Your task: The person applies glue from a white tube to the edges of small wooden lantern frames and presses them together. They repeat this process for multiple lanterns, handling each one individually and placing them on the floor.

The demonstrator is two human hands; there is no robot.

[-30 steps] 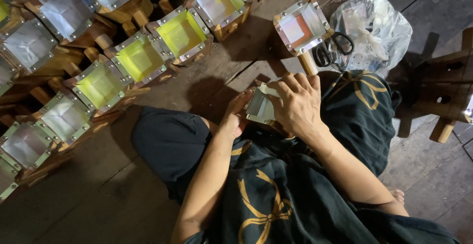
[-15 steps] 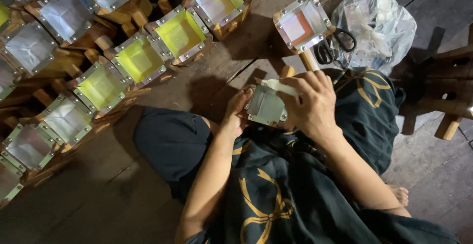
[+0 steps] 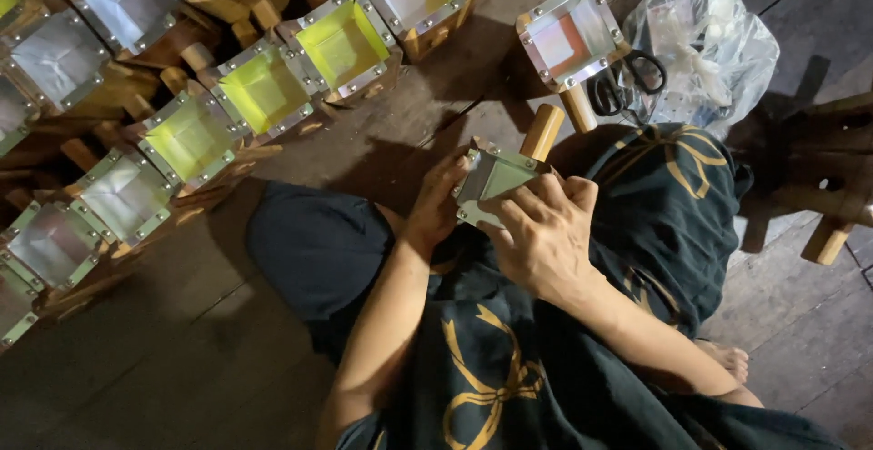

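I hold a small square wooden frame [image 3: 496, 177] with a metal rim, a pale sheet inside and a round wooden handle [image 3: 543, 131] pointing away from me. My left hand [image 3: 438, 206] grips its left edge. My right hand [image 3: 543, 232] lies over its right and lower side, fingers curled on the rim. The frame sits above my lap, over dark clothing with a gold pattern [image 3: 491, 386]. A similar frame with a pink sheet [image 3: 568, 36] rests on the floor just beyond.
Rows of several like frames with yellow [image 3: 341, 41] and silvery [image 3: 123, 197] sheets line the wooden floor [image 3: 182, 359] at the upper left. Black scissors [image 3: 623, 82] lie beside a clear plastic bag [image 3: 709, 45]. A wooden stool [image 3: 823, 200] stands at right.
The frame in my hands has shifted slightly and turned, its handle now pointing up and right. Both hands keep their hold on it.
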